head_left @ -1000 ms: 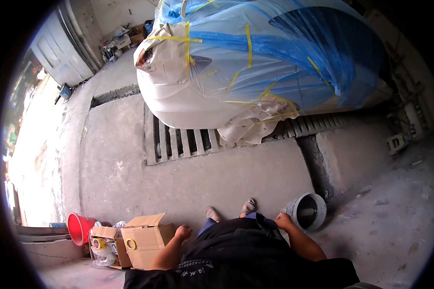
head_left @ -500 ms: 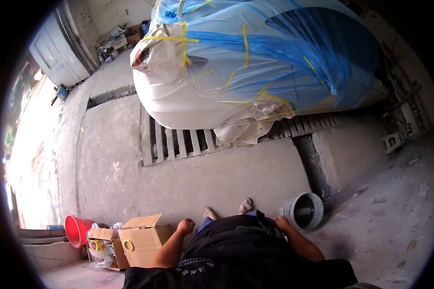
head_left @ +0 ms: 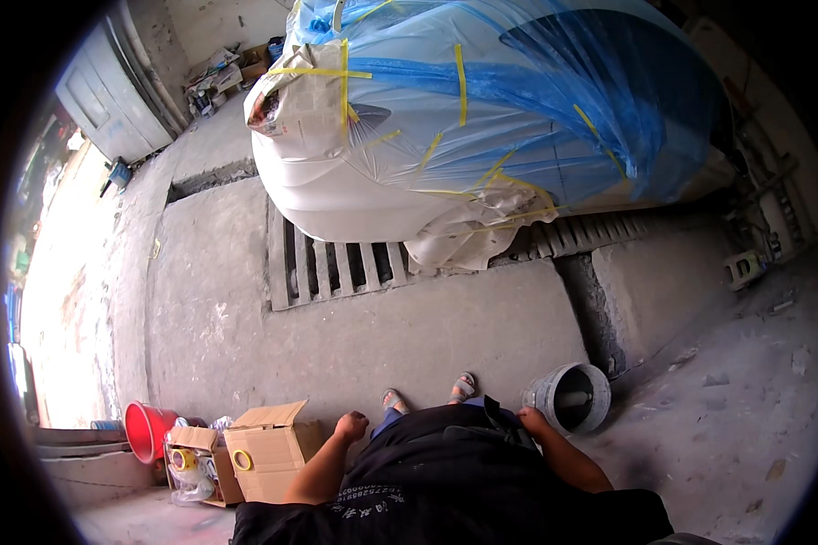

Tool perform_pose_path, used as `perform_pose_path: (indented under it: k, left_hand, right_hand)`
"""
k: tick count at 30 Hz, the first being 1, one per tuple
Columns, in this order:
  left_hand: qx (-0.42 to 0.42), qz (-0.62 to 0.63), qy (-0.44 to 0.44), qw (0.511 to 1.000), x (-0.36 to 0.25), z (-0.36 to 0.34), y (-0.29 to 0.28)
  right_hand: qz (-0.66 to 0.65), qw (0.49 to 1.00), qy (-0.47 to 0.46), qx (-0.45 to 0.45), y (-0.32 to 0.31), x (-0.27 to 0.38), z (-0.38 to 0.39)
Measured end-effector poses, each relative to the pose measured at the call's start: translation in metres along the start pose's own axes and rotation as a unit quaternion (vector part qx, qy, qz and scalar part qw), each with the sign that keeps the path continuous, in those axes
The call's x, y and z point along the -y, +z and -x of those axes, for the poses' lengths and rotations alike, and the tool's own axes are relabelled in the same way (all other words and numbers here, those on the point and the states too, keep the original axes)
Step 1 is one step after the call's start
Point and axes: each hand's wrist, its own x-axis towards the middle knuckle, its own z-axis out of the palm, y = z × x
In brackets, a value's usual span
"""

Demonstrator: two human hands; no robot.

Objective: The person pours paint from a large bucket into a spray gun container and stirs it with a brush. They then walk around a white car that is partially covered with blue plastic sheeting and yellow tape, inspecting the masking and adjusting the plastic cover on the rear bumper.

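My left hand (head_left: 352,425) hangs at my left side with its fingers curled in. Nothing shows in it, and the nearest thing is an open cardboard box (head_left: 265,459) with a yellow tape roll (head_left: 243,460) on its side. My right hand (head_left: 530,420) hangs close to my dark clothes, next to a grey metal bucket (head_left: 598,409) tilted on its side. Its fingers are mostly hidden. Ahead of me stands a car body (head_left: 314,195), its white lower corner bare. Blue plastic film (head_left: 536,86), paper (head_left: 314,95) and yellow tape strips (head_left: 462,86) cover the rest.
Slotted floor grates (head_left: 336,272) and an open trench (head_left: 589,304) run below the car. At lower left are a red bucket (head_left: 145,431) and a smaller carton (head_left: 218,472) of tape and plastic. A grey door (head_left: 109,95) stands beside the bright opening. Pipes (head_left: 773,213) line the right.
The view has shifted very slightly. My hands, the boxes, the buckets and the covered car stay where they were.
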Motion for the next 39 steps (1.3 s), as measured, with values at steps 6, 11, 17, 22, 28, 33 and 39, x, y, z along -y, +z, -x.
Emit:
perform_pose_path:
  k: [6,11,17,22,28,33,39]
  left_hand:
    - [-0.009,-0.014,0.012,1.0,-0.009,-0.001,-0.003]
    - [-0.007,-0.119,0.073,0.99,-0.006,-0.007,-0.005]
    - [-0.008,-0.23,0.125,0.965,0.006,-0.019,0.0]
    - [-0.023,-0.253,0.159,0.954,0.017,-0.032,0.002]
    - [-0.05,-0.137,0.104,0.984,0.035,-0.043,0.013]
    - [-0.044,-0.155,0.108,0.981,0.022,-0.035,0.012]
    - [-0.036,-0.209,0.137,0.968,0.017,-0.028,0.011]
  right_hand:
    - [0.047,0.998,0.012,-0.042,-0.004,-0.003,-0.007]
    - [0.093,0.994,-0.009,-0.055,-0.01,0.009,-0.003]
    - [0.053,0.997,-0.004,-0.053,-0.013,0.024,0.005]
    - [0.034,0.998,-0.014,-0.054,-0.009,0.001,-0.01]
    - [0.031,0.999,-0.021,-0.033,-0.007,0.005,-0.01]
    - [0.022,0.999,-0.016,-0.022,-0.011,0.006,-0.008]
    - [0.114,0.994,0.001,0.0,-0.02,0.021,-0.002]
